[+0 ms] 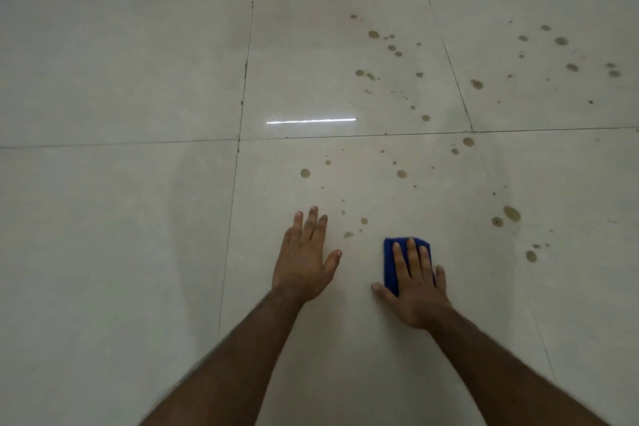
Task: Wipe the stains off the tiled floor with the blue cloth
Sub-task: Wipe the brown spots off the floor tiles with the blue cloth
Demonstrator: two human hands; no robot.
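The glossy cream tiled floor (pixel 121 79) fills the whole view, its thin dark grout lines crossing just left of centre, with a bright strip of lamp reflection lying near the middle. Across the right half of the frame spreads a scatter of brownish round stains (pixel 373 34), thick in the upper right and thinning toward the lower centre, where a few small spots (pixel 363 221) sit between the two hands.

Both bare forearms reach up from the bottom edge. The left hand (pixel 304 259) lies flat on the tile at lower centre, fingers straight and thumb spread, holding nothing (it looks like a brace). Just right of it, the right hand (pixel 415 290) presses straight fingers down on the folded blue cloth (pixel 390 259), which lies flat on the floor under that palm, its far edge and left side showing.

By my reckoning the job has barely begun: nearly every spot on view remains, the nearest ones just up and left of the cloth, the large pair (pixel 511 213) at right and the upper clusters well beyond.
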